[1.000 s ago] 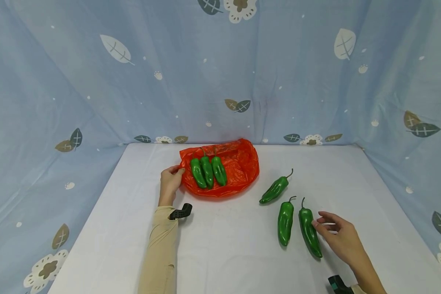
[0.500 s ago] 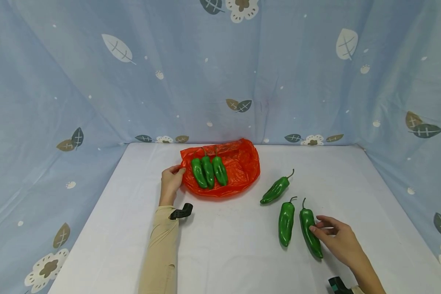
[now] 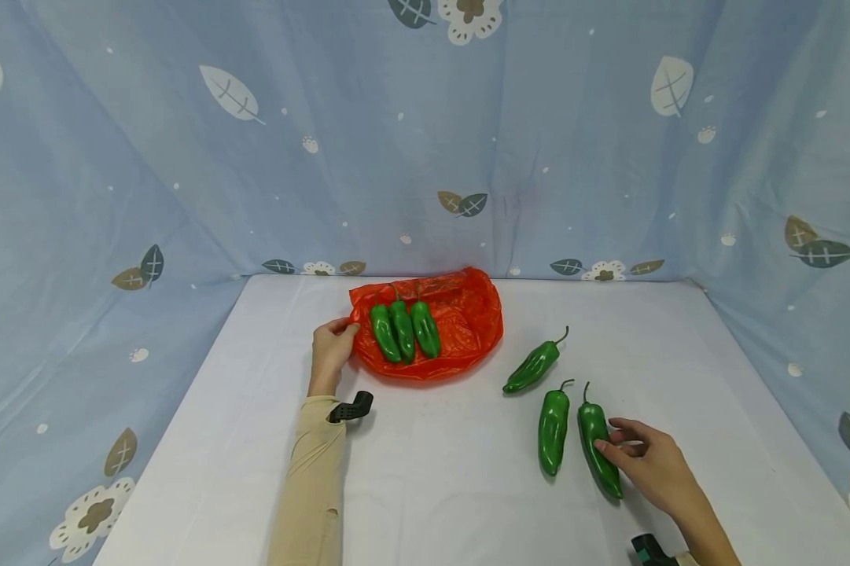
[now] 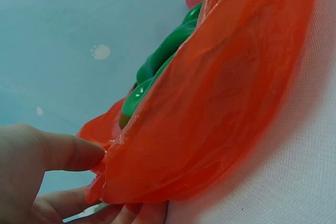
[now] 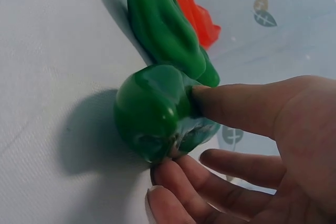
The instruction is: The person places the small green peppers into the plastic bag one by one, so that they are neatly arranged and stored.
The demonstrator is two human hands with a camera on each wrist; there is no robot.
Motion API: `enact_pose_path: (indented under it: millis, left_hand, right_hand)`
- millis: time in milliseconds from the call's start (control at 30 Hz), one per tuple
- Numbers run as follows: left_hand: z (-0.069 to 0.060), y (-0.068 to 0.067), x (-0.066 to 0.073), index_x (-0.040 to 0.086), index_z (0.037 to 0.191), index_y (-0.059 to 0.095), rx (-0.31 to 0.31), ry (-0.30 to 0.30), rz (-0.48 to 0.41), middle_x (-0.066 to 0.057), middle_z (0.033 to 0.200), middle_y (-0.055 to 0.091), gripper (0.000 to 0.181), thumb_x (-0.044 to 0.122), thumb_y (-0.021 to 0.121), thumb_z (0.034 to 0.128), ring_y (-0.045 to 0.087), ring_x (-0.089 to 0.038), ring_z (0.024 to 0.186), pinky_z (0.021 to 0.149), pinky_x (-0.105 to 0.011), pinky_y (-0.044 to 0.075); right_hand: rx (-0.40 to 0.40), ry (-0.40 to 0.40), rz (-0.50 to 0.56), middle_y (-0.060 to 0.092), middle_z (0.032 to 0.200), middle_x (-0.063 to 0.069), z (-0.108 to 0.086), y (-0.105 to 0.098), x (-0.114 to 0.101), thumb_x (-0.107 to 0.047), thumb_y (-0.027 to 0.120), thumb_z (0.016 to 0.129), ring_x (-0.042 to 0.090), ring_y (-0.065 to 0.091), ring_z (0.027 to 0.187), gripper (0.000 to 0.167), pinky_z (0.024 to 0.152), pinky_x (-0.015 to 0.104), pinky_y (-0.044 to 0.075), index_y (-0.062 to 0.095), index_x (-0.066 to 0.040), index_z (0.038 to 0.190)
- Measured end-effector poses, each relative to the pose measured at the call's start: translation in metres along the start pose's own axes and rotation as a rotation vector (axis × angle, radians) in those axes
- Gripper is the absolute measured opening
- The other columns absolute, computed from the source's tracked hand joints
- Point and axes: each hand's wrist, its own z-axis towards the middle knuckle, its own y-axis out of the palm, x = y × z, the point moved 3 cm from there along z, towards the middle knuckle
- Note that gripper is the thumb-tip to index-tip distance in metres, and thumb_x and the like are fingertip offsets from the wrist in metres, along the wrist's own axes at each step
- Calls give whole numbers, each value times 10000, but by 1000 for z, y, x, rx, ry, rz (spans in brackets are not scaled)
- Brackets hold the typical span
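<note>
My left hand (image 3: pixel 333 351) pinches the left edge of an open red plastic bag (image 3: pixel 463 330), with the thumb on one side of the film and fingers below it in the left wrist view. Three green chili peppers (image 3: pixel 402 330) lie side by side in the bag. On the right, my right hand (image 3: pixel 654 468) holds the rightmost green chili pepper (image 3: pixel 597 448), which rests on the table. Its thumb presses the pepper's top, and its fingers touch the near side in the right wrist view (image 5: pixel 157 108).
Two more green chili peppers lie loose to the left of the held one: an upright-lying pepper (image 3: pixel 553 432) and a slanted pepper (image 3: pixel 532 366) nearer the bag. A white cloth (image 3: pixel 453 479) covers the table. Blue patterned curtain (image 3: pixel 368 157) hangs behind and at both sides.
My right hand has moved slightly left and down, its thumb now further over the rightmost chili pepper. The left hand and the bag stay where they were.
</note>
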Motion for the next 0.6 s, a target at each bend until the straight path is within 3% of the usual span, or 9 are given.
enact_pose_path:
  millis: [333, 600]
  left_hand:
    - [1, 0, -1, -9, 1487, 516, 3, 17, -1, -206, 1495, 535, 491, 222, 520, 1054, 539, -292, 1267, 1114, -417, 491]
    - [1, 0, -1, -7, 1484, 519, 5, 24, 9, -206, 1502, 532, 492, 229, 525, 1053, 531, -308, 1296, 1135, -427, 481]
  right_hand:
    - [15, 10, 9, 703, 1147, 227, -1, 0, -2, -382, 763, 933, 262, 707, 963, 691, 759, 389, 599, 554, 84, 1398]
    - [-2, 18, 1, 746, 1056, 151, -2, -1, -3, -395, 775, 920, 168, 673, 872, 731, 665, 260, 513, 540, 98, 1405]
